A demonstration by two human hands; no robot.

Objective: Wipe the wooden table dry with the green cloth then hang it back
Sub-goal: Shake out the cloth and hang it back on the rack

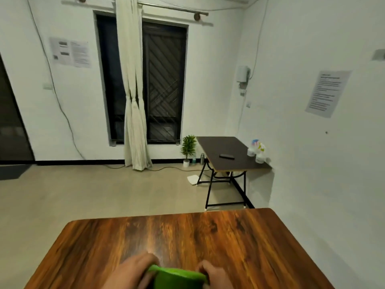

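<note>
I see the green cloth [179, 278] bunched at the near edge of the wooden bench [208, 243], my left hand [133, 274] and right hand [216, 276] each grasping one end with curled fingers. I judge it soft, light and limp, best held at both ends as now. Its long axis runs left to right across the bench, with no clear front.

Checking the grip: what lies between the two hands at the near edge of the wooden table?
In the head view, the green cloth spans between the left hand and the right hand.
</note>
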